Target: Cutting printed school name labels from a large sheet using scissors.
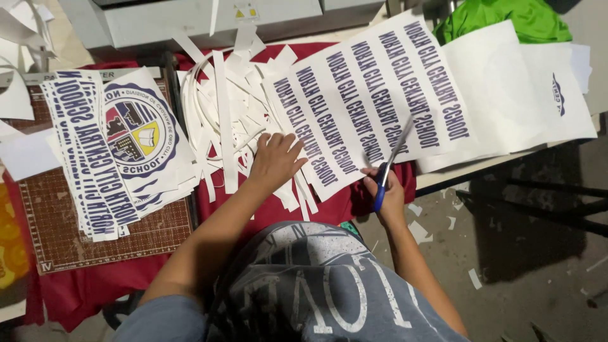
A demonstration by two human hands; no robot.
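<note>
A big white printed sheet [373, 95] with rows of dark blue lettering lies on the bench under my fingers [278, 149]. To its left sits a stack of cut white labels [136, 136], the top one carrying a round blue crest with red and yellow inside, beside narrow blue-lettered strips [79, 158]. A small yellow warning sticker [246, 12] sits on the grey machine at the back.
</note>
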